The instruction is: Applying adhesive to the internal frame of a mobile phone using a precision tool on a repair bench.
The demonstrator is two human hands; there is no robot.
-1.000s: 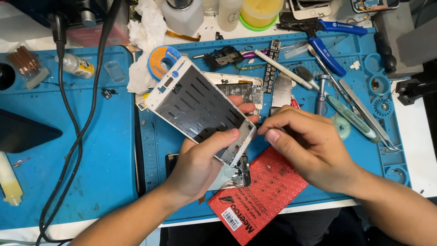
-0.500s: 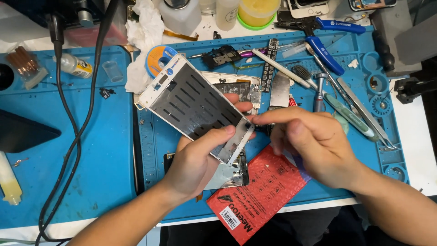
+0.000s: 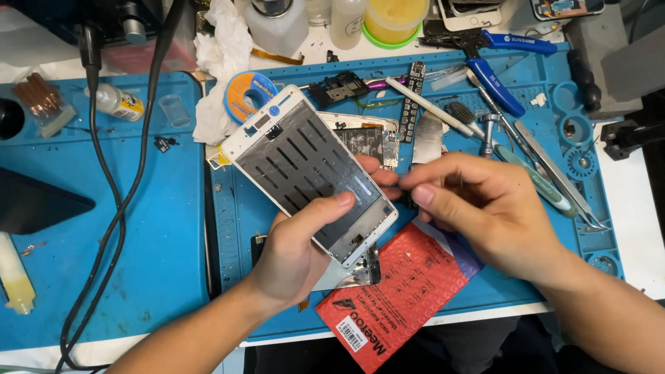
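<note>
A white-rimmed phone frame with a grey slotted metal back plate [image 3: 309, 173] is tilted, its top toward 10 o'clock, held above the blue silicone work mat [image 3: 173, 228]. The left hand [image 3: 298, 256] grips its lower end, thumb pressed on the plate. The right hand [image 3: 485, 208] has its fingers pinched narrow at the frame's right edge; what they pinch is too small to tell. Under the hands, at 6 o'clock, lies a red padded envelope [image 3: 402, 291]. At 1 o'clock lie blue-handled pliers [image 3: 499, 66] and metal tweezers [image 3: 554, 173]. At 11 o'clock sits crumpled white tissue [image 3: 218, 62]. A black cable [image 3: 125, 201] crosses the mat at 9 o'clock.
</note>
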